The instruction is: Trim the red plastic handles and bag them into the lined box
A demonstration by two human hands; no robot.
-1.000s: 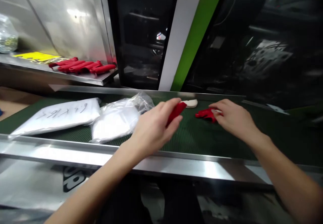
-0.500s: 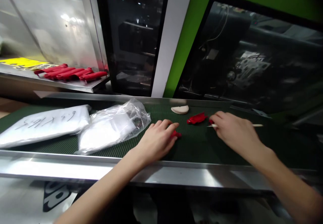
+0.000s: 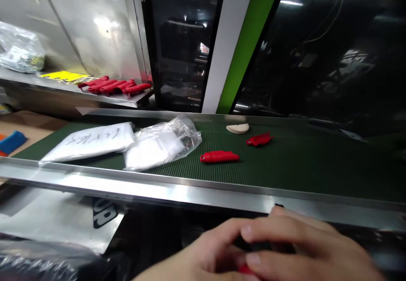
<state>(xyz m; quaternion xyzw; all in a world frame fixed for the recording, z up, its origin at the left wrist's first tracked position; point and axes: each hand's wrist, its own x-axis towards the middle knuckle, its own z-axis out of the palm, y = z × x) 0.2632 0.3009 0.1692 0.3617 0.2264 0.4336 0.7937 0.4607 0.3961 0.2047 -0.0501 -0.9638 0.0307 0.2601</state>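
Observation:
My left hand (image 3: 209,251) and my right hand (image 3: 304,243) are together low in the view, in front of the conveyor's metal edge. Their fingers overlap around a red part (image 3: 249,270), of which only a bit shows between them. A small black tip (image 3: 279,205) sticks up behind the right hand. On the dark green belt (image 3: 301,162) lie a long red piece (image 3: 219,156) and a shorter red piece (image 3: 259,139). Behind them rests a cream half-round pad (image 3: 237,128).
Two plastic bags with white contents, one with writing (image 3: 91,141) and one clear (image 3: 158,143), lie on the belt's left. Several red parts (image 3: 116,86) and yellow sheets (image 3: 65,76) lie on a metal shelf. A blue object (image 3: 13,142) sits at far left.
Both hands have drawn back from the belt and come together nearer to me. The left hand has let go of the long red piece. The view has shifted, showing more on the left.

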